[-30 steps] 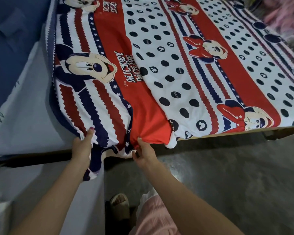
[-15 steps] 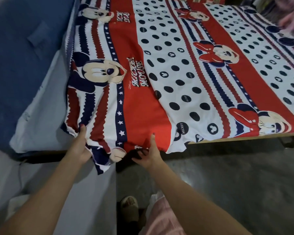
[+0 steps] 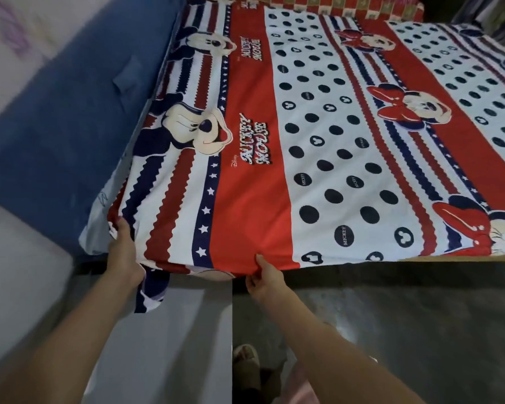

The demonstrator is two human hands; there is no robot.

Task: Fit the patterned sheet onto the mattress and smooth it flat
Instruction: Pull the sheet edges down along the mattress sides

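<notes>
While the patterned sheet (image 3: 318, 147) lies spread over the mattress (image 3: 99, 228), its near edge sits w/ both hands at the bed's front corner. L hand (image 3: 124, 255) grips the sheet's corner fabric, thumb up on the striped part, a loose navy flap hanging just below it; R hand (image 3: 264, 277) pinches the red band's edge from beneath, thumb on top. Blue headboard (image 3: 70, 118) stands left of the L hand, grey floor (image 3: 405, 330) below the R.
</notes>
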